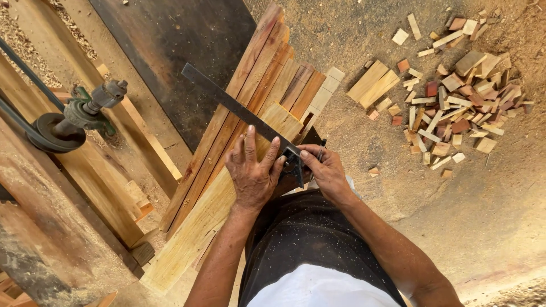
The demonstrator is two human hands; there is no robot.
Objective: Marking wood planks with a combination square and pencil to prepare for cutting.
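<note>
Here, far left, a grey pulley with belt (57, 132) sits on a dusty wooden bench (45, 227). Pale and reddish planks (250, 108) lean across the middle. Left hand (253, 170) lies open, palm down, pressing a dark metal square (239, 111) flat on the pale plank; its long blade runs up-left. Right hand (324, 170) pinches a pencil (321, 150) at the square's head. Right: offcut pile (455, 96) on sawdust floor.

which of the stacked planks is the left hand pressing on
The pale yellowish plank at the stack's right edge: the left hand lies flat on it, holding the metal square across it. The reddish planks alongside go untouched.
</note>
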